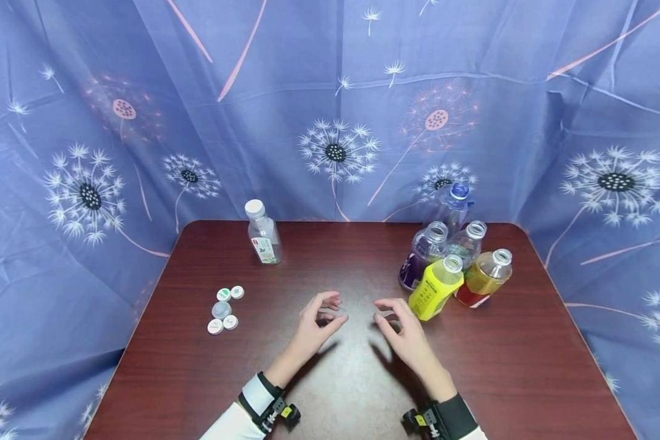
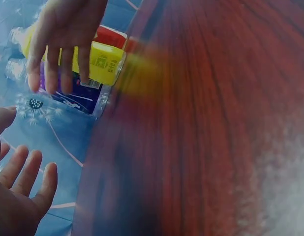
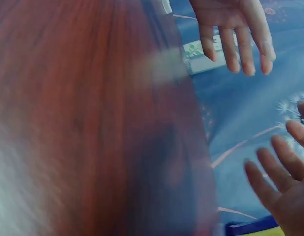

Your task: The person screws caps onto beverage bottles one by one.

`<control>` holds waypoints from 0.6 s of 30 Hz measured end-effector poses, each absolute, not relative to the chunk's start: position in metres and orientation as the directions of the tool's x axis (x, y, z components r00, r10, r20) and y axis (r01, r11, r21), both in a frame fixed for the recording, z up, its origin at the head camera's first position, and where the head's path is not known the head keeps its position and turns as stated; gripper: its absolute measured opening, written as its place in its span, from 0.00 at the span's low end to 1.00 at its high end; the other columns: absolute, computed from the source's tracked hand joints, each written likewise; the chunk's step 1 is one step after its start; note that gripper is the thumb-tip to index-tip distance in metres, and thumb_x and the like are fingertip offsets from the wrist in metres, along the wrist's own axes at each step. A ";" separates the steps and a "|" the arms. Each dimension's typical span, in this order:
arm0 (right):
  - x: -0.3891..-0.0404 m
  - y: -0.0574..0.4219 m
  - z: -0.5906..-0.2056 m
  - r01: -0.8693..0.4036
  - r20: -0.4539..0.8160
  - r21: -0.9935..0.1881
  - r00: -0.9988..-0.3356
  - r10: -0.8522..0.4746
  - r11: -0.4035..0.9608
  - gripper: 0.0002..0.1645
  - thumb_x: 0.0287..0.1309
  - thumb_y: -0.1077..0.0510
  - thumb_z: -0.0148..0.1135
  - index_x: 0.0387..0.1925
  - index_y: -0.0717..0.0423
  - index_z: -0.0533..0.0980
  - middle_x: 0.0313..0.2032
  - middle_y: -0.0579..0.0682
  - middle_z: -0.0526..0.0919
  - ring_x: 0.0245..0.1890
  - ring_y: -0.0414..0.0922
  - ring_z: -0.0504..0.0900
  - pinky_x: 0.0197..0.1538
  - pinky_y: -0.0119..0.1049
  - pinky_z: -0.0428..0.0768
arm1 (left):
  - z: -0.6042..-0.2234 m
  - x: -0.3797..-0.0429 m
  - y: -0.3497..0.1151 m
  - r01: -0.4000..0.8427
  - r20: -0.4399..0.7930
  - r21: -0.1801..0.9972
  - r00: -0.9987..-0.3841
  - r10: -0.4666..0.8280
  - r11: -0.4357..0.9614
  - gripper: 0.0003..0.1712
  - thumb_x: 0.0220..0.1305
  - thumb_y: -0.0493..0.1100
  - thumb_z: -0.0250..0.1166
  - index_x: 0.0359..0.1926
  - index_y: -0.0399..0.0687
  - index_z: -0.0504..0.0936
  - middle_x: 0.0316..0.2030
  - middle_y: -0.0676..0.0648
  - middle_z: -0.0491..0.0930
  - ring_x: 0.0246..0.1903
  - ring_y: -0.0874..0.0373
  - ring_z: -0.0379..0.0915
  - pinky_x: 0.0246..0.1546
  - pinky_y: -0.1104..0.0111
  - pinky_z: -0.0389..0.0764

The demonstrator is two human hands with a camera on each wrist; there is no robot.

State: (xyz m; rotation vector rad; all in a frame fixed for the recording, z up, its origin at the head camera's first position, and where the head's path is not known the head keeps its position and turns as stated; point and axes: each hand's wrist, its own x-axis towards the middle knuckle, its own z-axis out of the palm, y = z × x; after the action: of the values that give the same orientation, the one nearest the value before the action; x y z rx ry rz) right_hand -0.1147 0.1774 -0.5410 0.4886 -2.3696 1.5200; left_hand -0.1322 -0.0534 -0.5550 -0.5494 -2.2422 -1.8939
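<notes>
My left hand [image 1: 311,324] and right hand [image 1: 408,335] hover over the middle of the table, facing each other with loosely bent fingers and nothing held. Nearest to the right hand is a yellow-labelled bottle [image 1: 432,292] with an open mouth. Behind it cluster a purple-labelled bottle [image 1: 418,260], a clear bottle [image 1: 464,247], a bottle with a yellow and red label [image 1: 481,281] and a bluish bottle [image 1: 451,206]. Ahead of the left hand, a clear bottle with a white cap [image 1: 265,235] stands apart near the back edge. In the left wrist view, the right hand [image 2: 68,39] partly covers the bottles.
Several bottle caps [image 1: 222,310], mostly white, lie grouped on the left of the dark red wooden table [image 1: 159,379]. A blue curtain [image 1: 275,140] with dandelion prints hangs behind the table and along both sides.
</notes>
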 end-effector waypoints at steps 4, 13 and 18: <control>-0.112 0.188 -0.516 -0.610 0.659 -0.661 -0.750 -0.051 0.437 0.20 0.50 0.82 0.66 0.46 0.72 0.80 0.38 0.63 0.82 0.35 0.48 0.79 0.41 0.26 0.81 | -0.555 -0.134 -0.056 0.370 0.344 0.919 -0.921 0.183 0.135 0.26 0.61 0.29 0.74 0.60 0.35 0.79 0.51 0.31 0.82 0.49 0.37 0.81 0.44 0.49 0.87; -0.110 0.218 -0.477 -0.624 0.839 -0.542 -0.432 0.330 0.562 0.26 0.63 0.57 0.67 0.45 0.82 0.74 0.41 0.77 0.73 0.52 0.38 0.72 0.54 0.27 0.69 | -0.526 -0.129 -0.067 0.367 0.344 0.910 -0.928 0.146 0.190 0.21 0.59 0.24 0.72 0.54 0.31 0.81 0.45 0.31 0.84 0.46 0.35 0.82 0.44 0.46 0.87; -0.118 0.232 -0.502 -0.464 0.742 -0.646 -0.569 0.355 0.606 0.42 0.53 0.59 0.74 0.64 0.76 0.67 0.56 0.78 0.68 0.61 0.46 0.67 0.61 0.26 0.66 | -0.512 -0.125 -0.074 0.369 0.345 0.905 -0.928 0.142 0.212 0.18 0.59 0.24 0.72 0.50 0.32 0.82 0.45 0.31 0.84 0.42 0.40 0.84 0.43 0.41 0.85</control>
State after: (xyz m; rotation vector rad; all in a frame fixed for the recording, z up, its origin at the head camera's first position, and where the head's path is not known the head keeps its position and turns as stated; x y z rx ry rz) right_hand -0.1182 0.2324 -0.5019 0.0877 -1.8862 1.0871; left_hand -0.1255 -0.0736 -0.5119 -0.4902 -2.2932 -1.7965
